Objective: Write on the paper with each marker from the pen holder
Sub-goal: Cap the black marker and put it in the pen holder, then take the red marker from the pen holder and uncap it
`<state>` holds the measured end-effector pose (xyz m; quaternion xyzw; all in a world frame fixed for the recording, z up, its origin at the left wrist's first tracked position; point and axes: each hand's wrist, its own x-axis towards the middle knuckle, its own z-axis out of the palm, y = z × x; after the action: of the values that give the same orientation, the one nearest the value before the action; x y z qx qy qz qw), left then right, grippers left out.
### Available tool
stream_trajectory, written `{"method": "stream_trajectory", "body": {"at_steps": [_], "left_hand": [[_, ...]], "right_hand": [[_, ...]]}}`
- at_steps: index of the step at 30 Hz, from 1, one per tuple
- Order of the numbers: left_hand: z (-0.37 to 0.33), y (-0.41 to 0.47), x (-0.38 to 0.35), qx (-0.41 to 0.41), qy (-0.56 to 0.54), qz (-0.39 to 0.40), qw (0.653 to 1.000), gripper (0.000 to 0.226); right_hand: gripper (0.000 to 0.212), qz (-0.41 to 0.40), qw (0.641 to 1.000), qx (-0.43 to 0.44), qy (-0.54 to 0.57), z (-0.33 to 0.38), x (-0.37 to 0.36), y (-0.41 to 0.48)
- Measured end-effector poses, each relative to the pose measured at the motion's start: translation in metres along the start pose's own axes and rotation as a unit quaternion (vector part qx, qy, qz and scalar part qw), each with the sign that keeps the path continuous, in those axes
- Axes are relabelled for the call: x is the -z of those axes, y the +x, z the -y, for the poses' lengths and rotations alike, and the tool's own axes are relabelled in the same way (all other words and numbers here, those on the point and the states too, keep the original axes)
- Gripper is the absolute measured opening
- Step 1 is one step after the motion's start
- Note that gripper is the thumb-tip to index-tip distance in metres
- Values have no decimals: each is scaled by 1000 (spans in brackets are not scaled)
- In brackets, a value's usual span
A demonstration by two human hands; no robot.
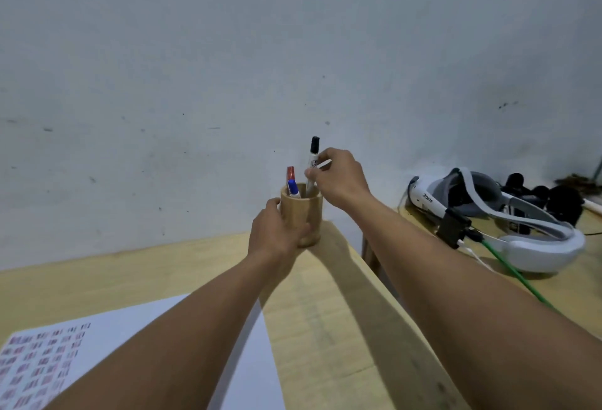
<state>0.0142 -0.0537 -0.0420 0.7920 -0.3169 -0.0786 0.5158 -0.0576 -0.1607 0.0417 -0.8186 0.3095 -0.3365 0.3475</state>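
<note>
Now we pinch the black marker (313, 162) in our right hand (342, 178) while our left hand (277, 233) wraps the wooden pen holder (303, 214) — that grip should steady it on the surface (325, 312) as the marker travels straight along its axis. Inside stand a red marker (290, 173) and a blue marker (293, 188); the paper (247, 360) lies nearer us, already marked.

Unclear dark print on white headset (426, 198).

A single head-worn view looks forward and down over a wooden table (325, 312), facing a nearby wall (228, 51).
</note>
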Motion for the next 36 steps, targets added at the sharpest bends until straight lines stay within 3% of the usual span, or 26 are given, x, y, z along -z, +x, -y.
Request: {"method": "stream_trajectory", "body": {"at_steps": [2, 5, 7, 13, 16, 22, 28, 32, 36], "left_hand": [[5, 1, -5, -5, -14, -3, 1000, 59], [9, 2, -7, -15, -23, -9, 1000, 56], [11, 3, -7, -14, -29, -8, 999, 57], [15, 6, -7, -35, -25, -8, 999, 64], [16, 7, -7, -41, -20, -10, 999, 66], [17, 7, -5, -39, -28, -7, 999, 63], [16, 7, -4, -36, -32, -6, 999, 64], [14, 6, -4, -33, -35, -5, 999, 64], [10, 3, -4, -28, -29, -4, 999, 65]], "right_hand": [[27, 26, 999, -8, -26, -6, -5, 4], [14, 77, 995, -19, -55, -8, -8, 7], [18, 100, 992, -44, -59, -7, -8, 9], [31, 77, 996, -40, -35, -7, -9, 22], [25, 75, 996, -49, -24, -5, -12, 41], [7, 158, 979, -80, -97, 16, -7, 56], [17, 204, 961, -83, -165, 9, -13, 64], [31, 195, 972, -67, -113, 2, -10, 60], [16, 146, 989, -26, -17, 3, 5, 49]]}}
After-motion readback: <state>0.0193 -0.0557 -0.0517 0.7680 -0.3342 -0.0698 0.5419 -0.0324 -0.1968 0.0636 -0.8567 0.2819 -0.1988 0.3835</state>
